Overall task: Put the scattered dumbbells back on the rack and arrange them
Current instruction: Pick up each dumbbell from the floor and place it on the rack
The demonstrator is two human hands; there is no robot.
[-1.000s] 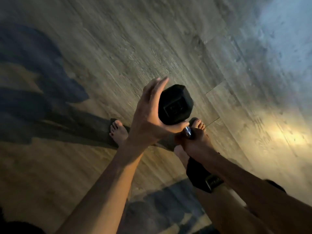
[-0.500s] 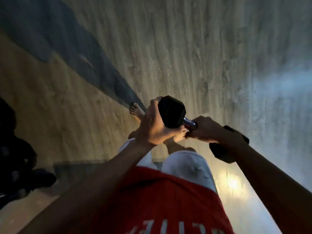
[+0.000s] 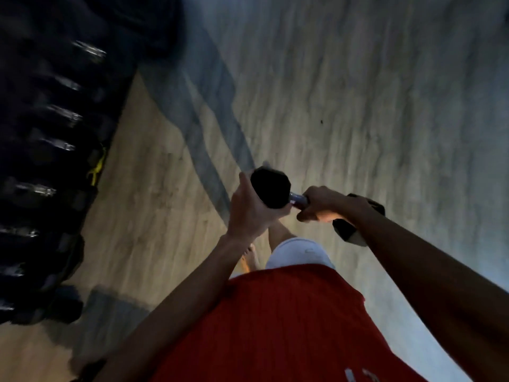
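Note:
I carry a black hex dumbbell (image 3: 271,188) in front of my body, above the wooden floor. My left hand (image 3: 252,209) cups its near black head from the left and below, fingers curled round it. My right hand (image 3: 321,204) grips the chrome handle, and the far head (image 3: 348,228) shows partly behind my right wrist. The dark dumbbell rack (image 3: 52,166) runs along the left edge, blurred, with several dumbbells on it showing glinting chrome handles.
Wood-look floor (image 3: 358,106) spreads across the middle and right, with a long shadow crossing it. My red shirt, white shorts and a bare foot (image 3: 249,256) are below the hands. A yellow mark (image 3: 96,168) sits on the rack's edge.
The view has swung left, bringing the rack into sight along the left edge. Both hands keep the same hold on the dumbbell, which stays in front of my body.

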